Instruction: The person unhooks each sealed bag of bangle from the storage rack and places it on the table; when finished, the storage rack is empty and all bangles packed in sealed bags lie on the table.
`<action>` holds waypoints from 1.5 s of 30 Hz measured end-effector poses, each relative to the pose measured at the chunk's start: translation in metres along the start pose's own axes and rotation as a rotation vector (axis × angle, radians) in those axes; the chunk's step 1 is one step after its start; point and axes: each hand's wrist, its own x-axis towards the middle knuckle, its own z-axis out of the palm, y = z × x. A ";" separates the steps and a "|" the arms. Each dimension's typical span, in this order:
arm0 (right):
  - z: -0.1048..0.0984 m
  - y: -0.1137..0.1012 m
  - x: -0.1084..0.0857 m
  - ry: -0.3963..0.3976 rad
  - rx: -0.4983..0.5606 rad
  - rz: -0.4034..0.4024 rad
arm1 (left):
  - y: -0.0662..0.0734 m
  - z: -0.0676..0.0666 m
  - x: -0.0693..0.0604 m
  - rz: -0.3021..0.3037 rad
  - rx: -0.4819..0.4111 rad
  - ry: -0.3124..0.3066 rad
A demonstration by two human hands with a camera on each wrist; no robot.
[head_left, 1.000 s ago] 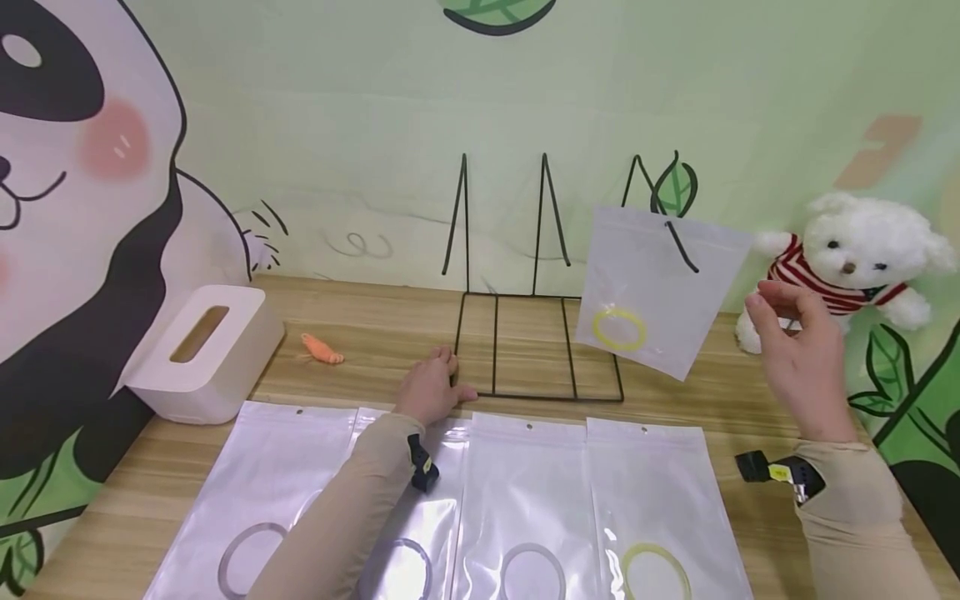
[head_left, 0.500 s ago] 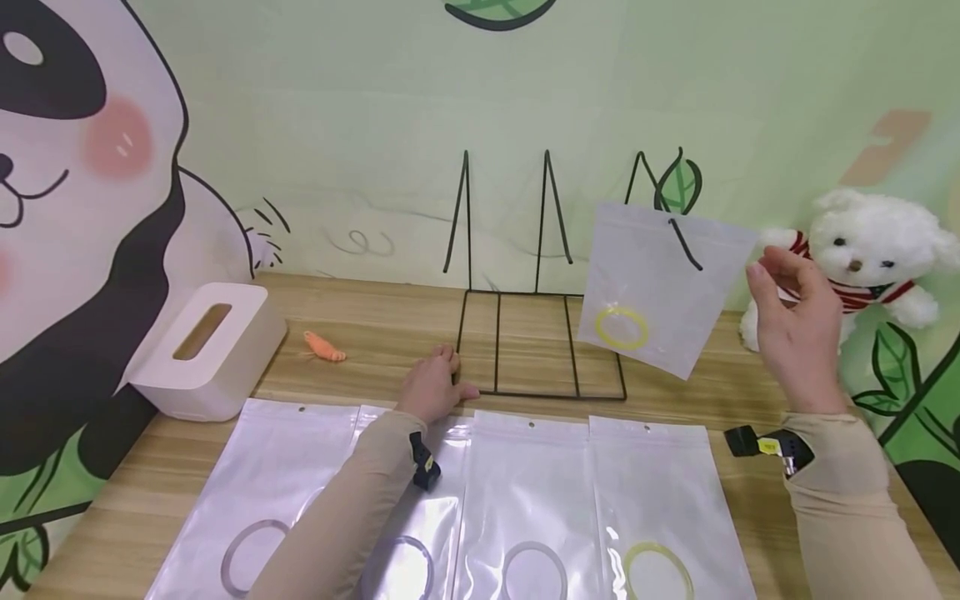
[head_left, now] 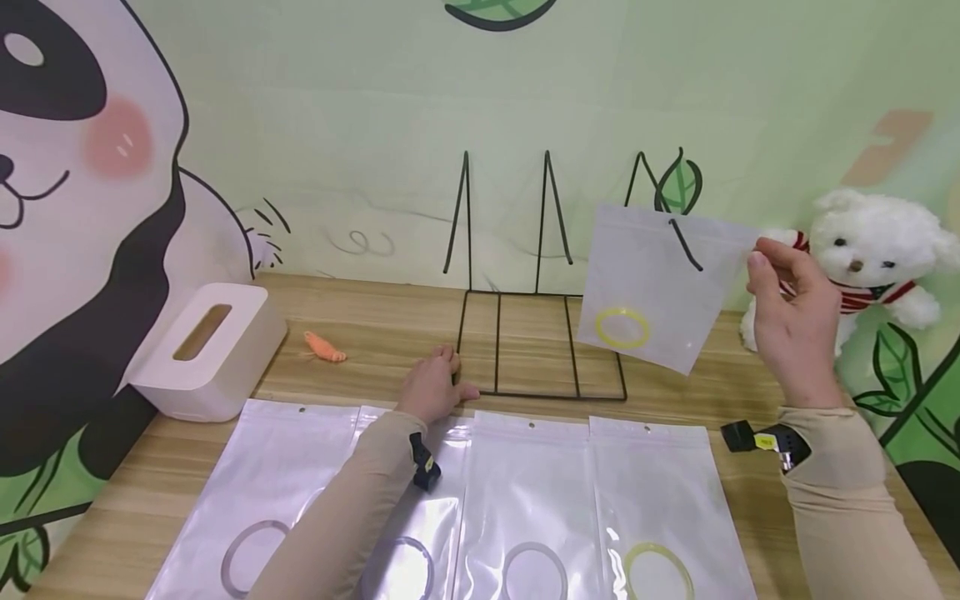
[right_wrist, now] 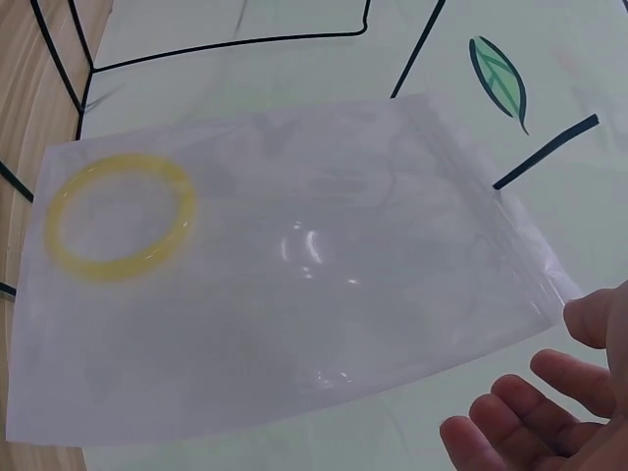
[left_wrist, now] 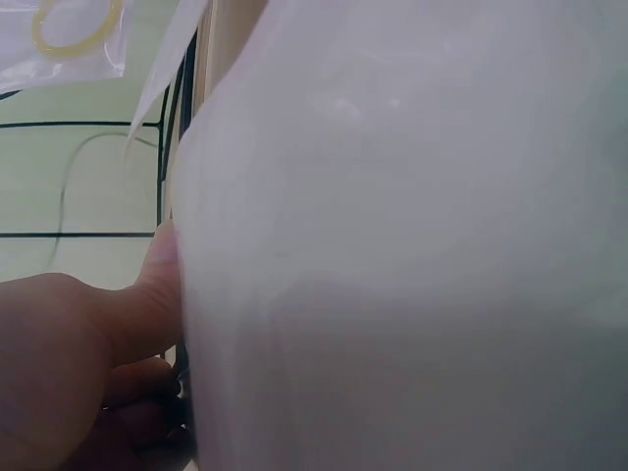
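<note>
In the head view, a black wire display rack (head_left: 497, 342) with upright hooks stands on the table against the wall. My left hand (head_left: 431, 385) grips the front left corner of its base; the left wrist view shows the thumb (left_wrist: 157, 270) and curled fingers at the wire. A white zip bag (head_left: 663, 287) with a yellow ring (head_left: 622, 327) inside hangs tilted from the right hook. My right hand (head_left: 797, 321) is at its upper right corner. In the right wrist view, the thumb is at the bag's corner while the other fingers stay apart from it.
Several flat zip bags (head_left: 532, 475) with rings lie in a row along the front. A white tissue box (head_left: 210, 350) and an orange shrimp-shaped piece (head_left: 324, 347) sit to the left. At the right is a white teddy bear (head_left: 862, 250) in a striped shirt.
My right hand has moved up and slightly left to the hanging bag's upper right corner. The bag's lower right edge has shifted slightly. My left hand stays on the rack.
</note>
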 end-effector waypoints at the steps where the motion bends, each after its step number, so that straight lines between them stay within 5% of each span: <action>1: 0.000 -0.001 0.000 0.001 0.003 -0.003 | 0.000 0.000 0.000 0.001 0.001 0.000; 17: 0.003 -0.006 0.002 -0.011 -0.004 0.020 | 0.000 0.000 -0.001 -0.007 -0.018 0.003; 45: 0.008 -0.005 0.002 0.078 0.045 -0.066 | 0.001 -0.001 -0.001 -0.019 -0.054 -0.006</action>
